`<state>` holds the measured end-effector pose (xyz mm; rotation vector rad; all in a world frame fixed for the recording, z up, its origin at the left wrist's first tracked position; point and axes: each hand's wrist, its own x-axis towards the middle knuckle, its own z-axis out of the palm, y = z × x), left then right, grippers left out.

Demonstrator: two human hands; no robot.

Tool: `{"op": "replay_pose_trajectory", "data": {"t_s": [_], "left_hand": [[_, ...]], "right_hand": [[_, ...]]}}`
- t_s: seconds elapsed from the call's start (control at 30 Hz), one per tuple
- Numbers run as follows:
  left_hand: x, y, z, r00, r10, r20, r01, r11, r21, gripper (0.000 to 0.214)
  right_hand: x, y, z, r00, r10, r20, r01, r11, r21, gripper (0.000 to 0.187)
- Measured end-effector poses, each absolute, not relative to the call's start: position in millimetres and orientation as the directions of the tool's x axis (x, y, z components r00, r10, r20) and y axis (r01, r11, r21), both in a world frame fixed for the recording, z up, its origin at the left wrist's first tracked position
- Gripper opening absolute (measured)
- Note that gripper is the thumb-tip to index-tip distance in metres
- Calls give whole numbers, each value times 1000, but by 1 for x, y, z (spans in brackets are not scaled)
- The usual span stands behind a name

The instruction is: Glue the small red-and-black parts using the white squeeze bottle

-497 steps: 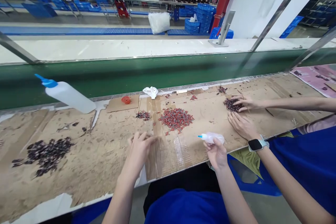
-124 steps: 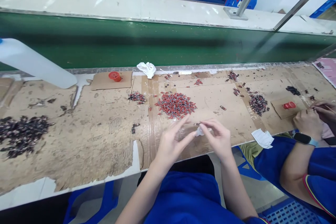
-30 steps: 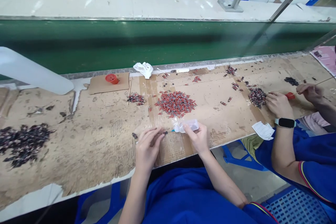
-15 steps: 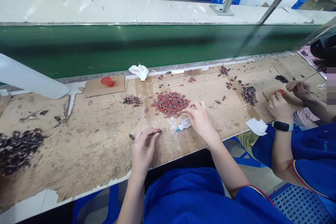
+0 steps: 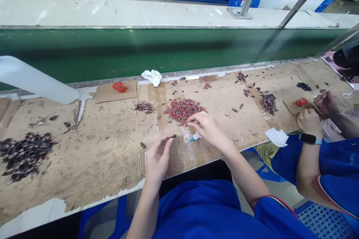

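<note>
My left hand [image 5: 157,158] pinches a small dark part [image 5: 174,136] between thumb and fingertips, just above the cardboard. My right hand [image 5: 206,127] has its thumb and forefinger pressed together at the near edge of a pile of small red-and-black parts [image 5: 183,110]. Whatever sits in that pinch is too small to make out. Under the right hand lies a small bottle with a blue tip [image 5: 192,139], partly hidden by the hand. Another dark part [image 5: 143,145] rests on the cardboard to the left of my left hand.
A bundle of parts [image 5: 144,107] lies left of the pile, and a red cup [image 5: 119,87] stands behind it. A large dark heap [image 5: 26,153] spreads at far left. White tissue [image 5: 152,77] lies near the back edge. A co-worker's hands [image 5: 310,121] are at right beside another red cup [image 5: 301,102].
My right hand has moved left along the pile, toward my left hand. My left hand has lifted slightly with the dark part. The co-worker's hands have come away from their red cup.
</note>
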<state>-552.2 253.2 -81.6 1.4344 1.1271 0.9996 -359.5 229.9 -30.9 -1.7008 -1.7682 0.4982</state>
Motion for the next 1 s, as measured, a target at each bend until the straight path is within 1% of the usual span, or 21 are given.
{"op": "replay_pose_trajectory", "data": {"t_s": [0.07, 0.13, 0.27, 0.33, 0.43, 0.6, 0.67, 0.77, 0.87, 1.0], "left_hand": [[-551, 253, -77, 239, 971, 22, 136, -56, 989, 30], [-550, 253, -74, 244, 969, 46, 148, -84, 985, 29], [-551, 251, -72, 236, 967, 95, 177, -139, 974, 27], [-551, 250, -72, 230, 968, 103, 184, -147, 972, 26], [-550, 248, -72, 224, 968, 114, 192, -159, 969, 25], [-547, 246, -71, 209, 965, 157, 203, -200, 958, 20], [-546, 245, -70, 199, 967, 161, 198, -201, 960, 19], [-544, 244, -69, 188, 971, 150, 170, -182, 968, 19], [-540, 242, -66, 187, 976, 112, 130, -138, 982, 20], [-535, 238, -62, 165, 985, 51, 87, -66, 994, 22]], "right_hand": [[-371, 222, -24, -27, 977, 210, 665, 175, -726, 12], [-381, 217, -21, -35, 973, 227, 608, 201, -768, 14], [-390, 217, -26, 107, 973, 203, 490, 126, -863, 13], [-390, 218, -29, 149, 973, 175, 425, 97, -900, 12], [-388, 218, -33, 162, 978, 133, 347, 70, -935, 11], [-391, 216, -38, 163, 987, -8, 177, -37, -984, 12], [-394, 215, -40, 175, 984, -42, 125, -64, -990, 12], [-398, 213, -43, 213, 977, -14, 121, -40, -992, 12], [-399, 210, -43, 249, 965, 80, 193, 31, -981, 12], [-398, 208, -42, 242, 949, 202, 262, 137, -955, 12]]}}
